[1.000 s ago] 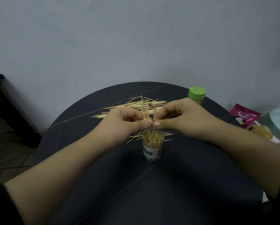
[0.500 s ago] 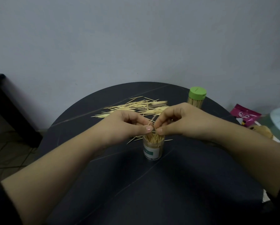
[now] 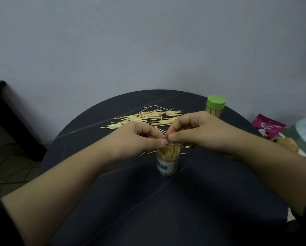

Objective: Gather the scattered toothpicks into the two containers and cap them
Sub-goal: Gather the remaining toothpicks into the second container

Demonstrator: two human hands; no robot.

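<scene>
Dark round table [image 3: 148, 210]: open jar [image 3: 167, 164] holds toothpicks [image 3: 169, 150]; green-capped jar [image 3: 215, 107] full.

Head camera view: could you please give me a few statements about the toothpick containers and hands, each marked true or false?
1. The clear container is uncapped. True.
2. The green-capped container lies on its side. False: it stands upright.
3. Loose toothpicks lie on the far half of the table. True.
4. The left hand lies flat on the table. False: its fingers are curled at the clear container's mouth, facing the right hand.
</scene>
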